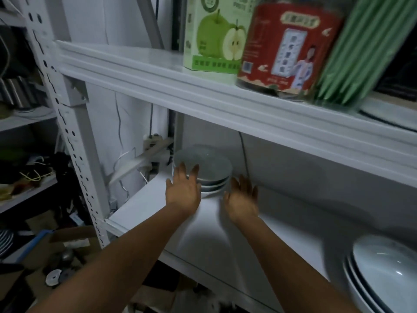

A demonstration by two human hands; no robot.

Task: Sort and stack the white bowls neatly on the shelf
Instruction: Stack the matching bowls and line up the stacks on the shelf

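**Both hands flank the bowl stack at the back of the shelf**

Both arms reach deep into the lower white shelf (282,222), and there at the back left sits a stack of round white ceramic bowls (209,168), about four high, rims lined up fairly evenly. The left hand (182,190) is up against the stack's near-left side, fingers straight and fanned apart, tips overlapping the top rim; whether skin meets porcelain I cannot tell. The right hand (242,199) stands just beside the stack on its right, palm turned inward, fingers loosely extended and a little blurred. Neither hand grips anything.

Down at the near right corner of the same shelf, well apart from the first stack, a second pile of larger white bowls (383,274) is cut off by the frame edge.

On the upper white shelf board (158,71) stand a pale green carton printed with green pears (214,35), a clear jar with a red label (288,46) just beside it, and a clear container of green rods (356,53) tilted to the right. A white perforated metal upright (65,123) runs down the left, with brown cardboard boxes (67,240) below.
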